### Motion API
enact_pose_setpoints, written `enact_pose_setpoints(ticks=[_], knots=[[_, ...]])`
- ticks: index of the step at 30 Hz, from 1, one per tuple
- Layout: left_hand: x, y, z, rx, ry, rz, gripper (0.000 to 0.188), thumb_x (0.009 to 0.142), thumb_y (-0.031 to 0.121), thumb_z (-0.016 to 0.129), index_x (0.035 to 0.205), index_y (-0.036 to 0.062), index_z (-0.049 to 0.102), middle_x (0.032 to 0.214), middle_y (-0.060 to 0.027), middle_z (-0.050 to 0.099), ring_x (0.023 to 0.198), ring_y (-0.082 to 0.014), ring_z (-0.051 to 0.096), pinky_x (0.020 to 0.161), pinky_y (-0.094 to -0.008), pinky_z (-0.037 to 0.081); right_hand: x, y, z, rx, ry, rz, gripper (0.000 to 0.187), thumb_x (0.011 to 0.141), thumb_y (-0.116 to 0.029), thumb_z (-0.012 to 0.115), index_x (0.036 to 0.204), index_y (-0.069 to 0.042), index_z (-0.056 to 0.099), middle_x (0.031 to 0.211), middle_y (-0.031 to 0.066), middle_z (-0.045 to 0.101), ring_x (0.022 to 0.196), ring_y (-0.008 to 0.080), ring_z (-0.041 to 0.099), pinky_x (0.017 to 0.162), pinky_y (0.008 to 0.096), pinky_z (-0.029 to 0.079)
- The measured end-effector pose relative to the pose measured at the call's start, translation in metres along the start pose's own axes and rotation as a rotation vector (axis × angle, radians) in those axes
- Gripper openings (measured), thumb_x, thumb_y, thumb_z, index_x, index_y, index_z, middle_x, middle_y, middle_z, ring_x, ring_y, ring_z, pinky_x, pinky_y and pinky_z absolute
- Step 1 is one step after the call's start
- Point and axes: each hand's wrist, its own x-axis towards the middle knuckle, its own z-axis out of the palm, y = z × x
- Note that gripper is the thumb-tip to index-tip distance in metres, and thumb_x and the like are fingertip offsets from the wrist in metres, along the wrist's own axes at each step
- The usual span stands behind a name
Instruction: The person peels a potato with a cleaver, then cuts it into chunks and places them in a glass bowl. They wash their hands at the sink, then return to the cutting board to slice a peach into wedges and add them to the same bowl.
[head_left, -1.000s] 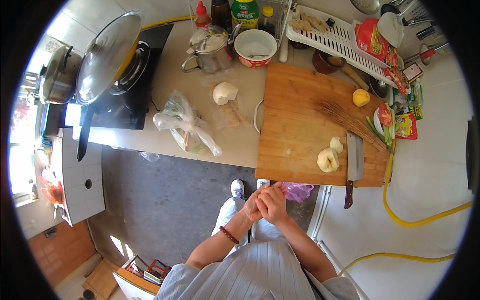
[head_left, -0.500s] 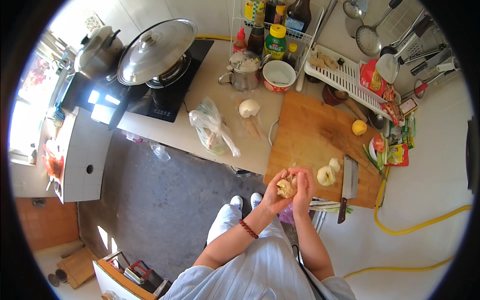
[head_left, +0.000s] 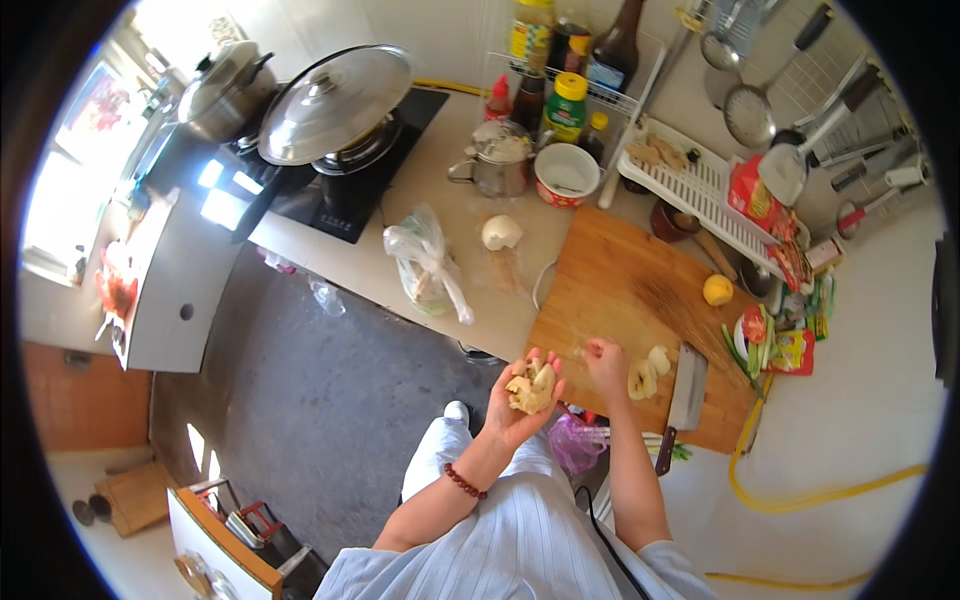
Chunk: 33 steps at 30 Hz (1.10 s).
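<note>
My left hand is palm up at the cutting board's near left edge, fingers curled around a clump of crumpled pale-yellow scraps. Over the wooden cutting board, my right hand has its fingers pinched together; whether anything small is between them cannot be made out. Just right of it lie pale, peeled pieces, one with a hollow. A cleaver rests beside them, its dark handle toward me. Farther back on the board sits a round yellow piece.
Left of the board are a tied plastic bag, a white rounded piece, a steel pot and a red-and-white bowl. A lidded wok stands on the stove. A plate of cut vegetables touches the board's right side.
My hands have parted. The left has moved left and nearer my body with the scraps, its palm now opened upward; the right has drawn away over the board. The view has shifted slightly.
</note>
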Motion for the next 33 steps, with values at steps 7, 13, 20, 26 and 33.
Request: enact_pose_setpoints(ticks=[7, 13, 20, 26, 33], knots=[[-0.046, 0.053, -0.004, 0.044, -0.176, 0.175, 0.025, 0.086, 0.021, 0.047, 0.107, 0.0108, 0.056, 0.116, -0.0080, 0.054, 0.109, -0.0238, 0.052, 0.091, -0.0434, 0.043, -0.001, 0.008, 0.030, -0.223, 0.006, -0.056, 0.009, 0.067, -0.016, 0.063, 0.067, -0.007, 0.064, 0.064, 0.0138, 0.061, 0.061, 0.0321, 0.060, 0.053, 0.0418, 0.046], [-0.091, 0.108, 0.012, -0.103, -0.189, 0.273, 0.028, 0.087, 0.022, 0.046, 0.111, 0.0099, 0.056, 0.118, -0.0098, 0.054, 0.109, -0.0252, 0.052, 0.093, -0.0448, 0.042, 0.008, 0.007, 0.041, -0.132, 0.031, -0.063, 0.006, 0.066, -0.009, 0.065, 0.069, -0.004, 0.062, 0.066, 0.0103, 0.064, 0.058, 0.0210, 0.062, 0.055, 0.0323, 0.049], [-0.172, 0.203, 0.043, -0.086, -0.210, 0.460, 0.029, 0.089, 0.021, 0.042, 0.113, 0.0077, 0.052, 0.119, -0.0108, 0.053, 0.112, -0.0250, 0.049, 0.093, -0.0437, 0.042, -0.060, -0.307, 0.097, 0.768, -0.470, -0.350, 0.007, 0.069, 0.005, 0.064, 0.072, 0.000, 0.059, 0.072, 0.0061, 0.063, 0.066, 0.0109, 0.060, 0.061, 0.0249, 0.049], [-0.279, 0.308, 0.070, -0.096, -0.261, 0.707, 0.028, 0.089, 0.021, 0.041, 0.110, 0.0069, 0.053, 0.113, -0.0124, 0.055, 0.107, -0.0263, 0.051, 0.092, -0.0406, 0.042, -0.127, -0.505, 0.189, 0.277, -0.603, -1.082, 0.010, 0.068, -0.001, 0.066, 0.077, -0.005, 0.062, 0.072, 0.0071, 0.062, 0.064, 0.0186, 0.061, 0.059, 0.0269, 0.048], [-0.358, 0.431, 0.081, -0.227, -0.351, 0.825, 0.027, 0.090, 0.022, 0.038, 0.105, 0.0078, 0.055, 0.110, -0.0110, 0.056, 0.104, -0.0254, 0.052, 0.092, -0.0389, 0.042, -0.138, -0.619, 0.309, 0.294, -0.712, -1.292, 0.009, 0.072, -0.010, 0.067, 0.079, -0.007, 0.064, 0.077, 0.0062, 0.060, 0.068, 0.0221, 0.059, 0.059, 0.0304, 0.048]])
